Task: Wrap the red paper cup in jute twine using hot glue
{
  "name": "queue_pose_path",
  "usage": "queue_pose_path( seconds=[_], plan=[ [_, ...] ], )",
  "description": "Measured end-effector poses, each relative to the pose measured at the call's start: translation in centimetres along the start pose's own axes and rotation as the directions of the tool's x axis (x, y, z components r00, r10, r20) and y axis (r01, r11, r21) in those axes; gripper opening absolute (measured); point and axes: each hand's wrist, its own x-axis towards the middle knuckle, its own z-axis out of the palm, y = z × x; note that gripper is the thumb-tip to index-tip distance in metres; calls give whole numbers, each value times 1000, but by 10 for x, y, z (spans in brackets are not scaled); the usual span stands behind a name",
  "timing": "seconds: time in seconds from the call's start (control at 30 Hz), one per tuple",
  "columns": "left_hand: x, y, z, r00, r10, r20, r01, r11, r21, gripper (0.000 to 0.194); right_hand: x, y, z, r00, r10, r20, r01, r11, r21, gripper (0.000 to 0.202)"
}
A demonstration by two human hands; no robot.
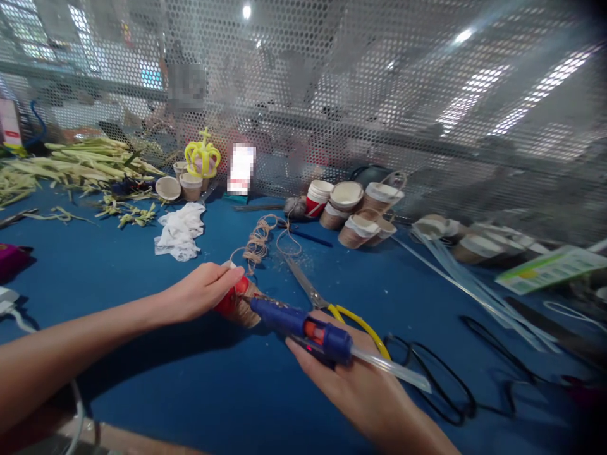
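Observation:
My left hand [203,292] is closed on a red paper cup [231,303], tipped on its side and partly wrapped in brown twine. In my right hand [341,373] is a blue hot glue gun [289,318], with a clear glue stick [393,368] sticking out of its back. The gun's nozzle points left and meets, or nearly meets, the wrapped part of the cup. A loose bundle of twine [257,243] lies just behind the cup, with a strand running toward it. Scissors [308,285] with yellow handles lie behind the glue gun, their handles partly hidden by it.
Twine-wrapped cups [358,229] stand at the back right, near clear glue sticks [478,284]. A black cable [446,379] loops at right. White crumpled cloth [180,230], a yellow crown-shaped piece [203,155] and dried husks [90,161] lie at left. A perforated metal screen [303,76] closes the back.

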Motion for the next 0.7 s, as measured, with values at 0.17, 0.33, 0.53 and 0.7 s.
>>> queue_pose_path(
  seconds=[0.17,0.33,0.53,0.7],
  plan=[
    [0,1,1,1000,14,-10,-14,1000,-11,51,-1,1,-1,1000,-7,-1,7,999,-37,12],
    [-2,3,1,999,41,7,-41,999,21,50,-2,4,1,1000,-8,-4,8,999,-52,11],
    [-3,3,1,999,41,-3,-40,993,107,53,2,3,-1,1000,13,-18,-12,999,32,10],
    [-2,1,1,1000,16,18,-19,985,169,55,8,-3,-5,994,0,-109,0,1000,-5,7]
  ],
)
